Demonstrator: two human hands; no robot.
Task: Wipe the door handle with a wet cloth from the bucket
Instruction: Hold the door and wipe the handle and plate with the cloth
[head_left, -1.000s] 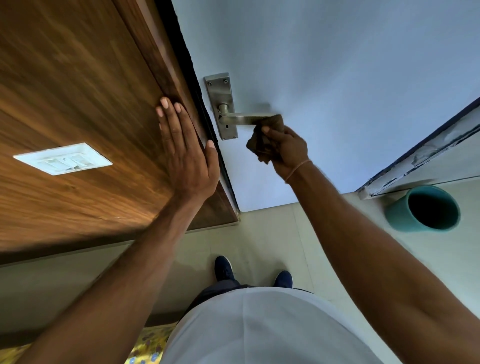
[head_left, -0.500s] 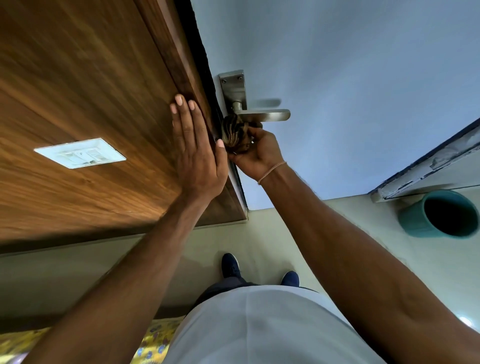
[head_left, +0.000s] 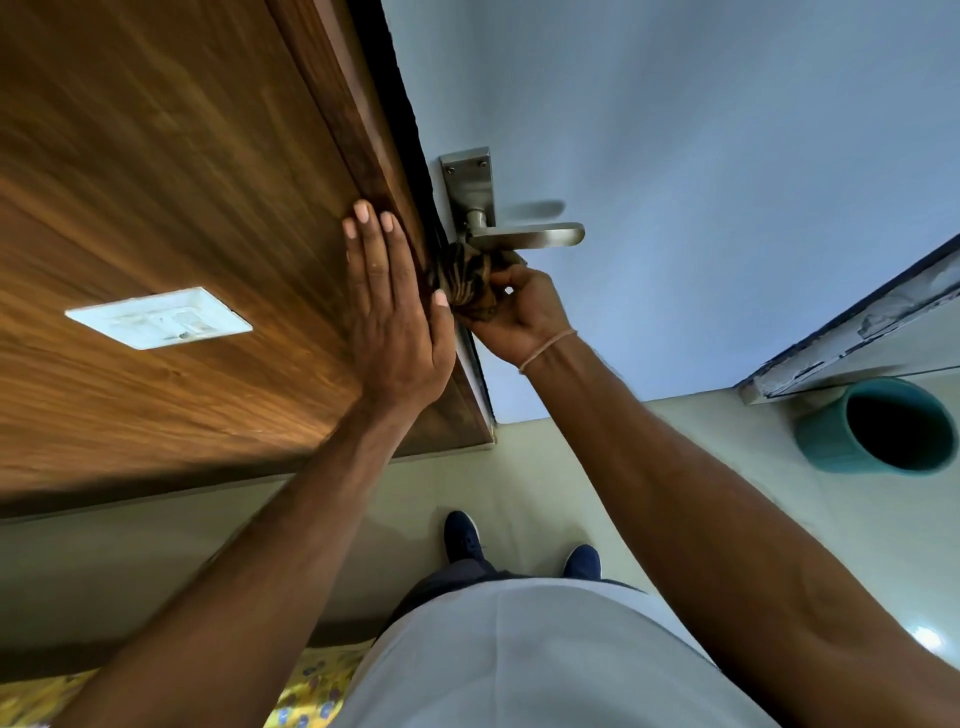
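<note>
A steel lever door handle (head_left: 524, 235) with its backplate (head_left: 470, 182) is fixed to the pale blue door (head_left: 675, 156). My right hand (head_left: 519, 312) is closed on a brown striped cloth (head_left: 465, 278), pressed against the lower part of the backplate just under the lever's base. My left hand (head_left: 389, 306) lies flat, fingers together, on the wooden door frame (head_left: 208, 208) beside the door's edge. A teal bucket (head_left: 878, 426) stands on the floor at the right.
A white switch plate (head_left: 158, 318) sits in the wood panel at the left. My dark blue shoes (head_left: 465, 535) stand on the pale floor. A worn sill or threshold (head_left: 852, 338) runs at the right above the bucket. Yellow patterned fabric (head_left: 306, 691) shows at the bottom.
My right hand has carried the cloth from the lever's free end leftward to the backplate under the lever's base. My left hand has stayed flat on the wood.
</note>
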